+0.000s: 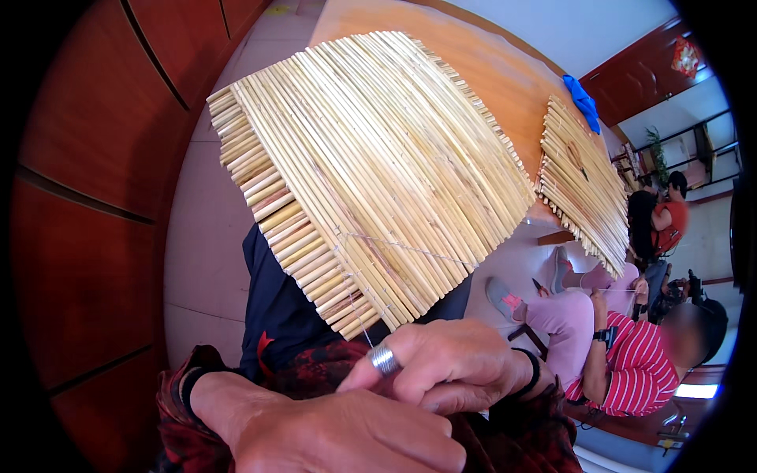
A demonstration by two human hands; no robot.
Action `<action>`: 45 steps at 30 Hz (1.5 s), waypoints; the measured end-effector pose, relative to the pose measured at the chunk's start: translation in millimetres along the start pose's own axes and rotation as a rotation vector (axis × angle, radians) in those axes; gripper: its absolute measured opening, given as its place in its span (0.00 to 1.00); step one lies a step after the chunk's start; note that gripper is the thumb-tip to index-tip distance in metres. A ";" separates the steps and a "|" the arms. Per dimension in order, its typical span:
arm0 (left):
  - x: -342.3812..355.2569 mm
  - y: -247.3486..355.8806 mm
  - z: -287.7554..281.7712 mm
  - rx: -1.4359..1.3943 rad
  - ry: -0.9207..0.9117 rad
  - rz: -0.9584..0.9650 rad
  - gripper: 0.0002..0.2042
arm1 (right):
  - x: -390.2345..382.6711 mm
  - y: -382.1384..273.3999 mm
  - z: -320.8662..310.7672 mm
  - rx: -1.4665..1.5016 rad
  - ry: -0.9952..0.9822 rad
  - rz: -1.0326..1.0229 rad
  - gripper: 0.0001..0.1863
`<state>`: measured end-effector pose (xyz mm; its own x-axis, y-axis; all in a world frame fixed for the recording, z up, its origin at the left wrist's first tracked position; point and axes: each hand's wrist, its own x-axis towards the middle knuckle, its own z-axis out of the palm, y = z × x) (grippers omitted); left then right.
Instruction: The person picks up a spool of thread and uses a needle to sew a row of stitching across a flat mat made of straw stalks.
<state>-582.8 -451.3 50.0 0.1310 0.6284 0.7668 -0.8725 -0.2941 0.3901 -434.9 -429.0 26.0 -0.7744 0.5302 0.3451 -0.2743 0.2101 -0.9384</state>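
A mat of peeled reed stalks point(371, 158), laid side by side and bound with thread, rests slanting from the table over my lap. Along its left edge a row of short stalk ends sticks out crosswise. A thin thread point(361, 325) runs from the mat's near corner down to my right hand point(445, 363), which wears a wide silver ring and is closed, seemingly on that thread. Just below and touching it is my left hand point(347, 433), its fingers curled in and mostly hidden; what they hold does not show.
A second stalk mat point(583, 181) with scissors point(577, 160) on it lies at the right, by a blue cloth point(582, 102) on the orange table point(339, 20). A person in a striped shirt point(631, 363) sits close at right; another point(672, 221) is farther back. Red-brown cabinets point(95, 221) stand left.
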 end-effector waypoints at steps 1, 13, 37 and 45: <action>-1.3 -4.6 2.4 -0.021 0.036 0.018 0.05 | -1.4 0.2 -0.1 0.078 -0.020 0.049 0.08; -4.7 -8.4 -1.6 0.058 0.029 0.298 0.04 | -0.7 -0.5 -0.3 0.186 0.010 0.016 0.05; -8.9 11.7 7.2 0.101 0.104 0.204 0.03 | -6.8 -4.2 4.6 0.289 0.261 0.154 0.06; -8.2 1.3 -4.4 0.177 0.027 0.340 0.03 | -6.1 1.7 6.0 0.224 0.303 0.131 0.08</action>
<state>-587.0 -453.7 42.0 -0.1666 0.4915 0.8548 -0.7687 -0.6077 0.1996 -434.0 -436.7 22.2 -0.6170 0.7660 0.1807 -0.3284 -0.0420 -0.9436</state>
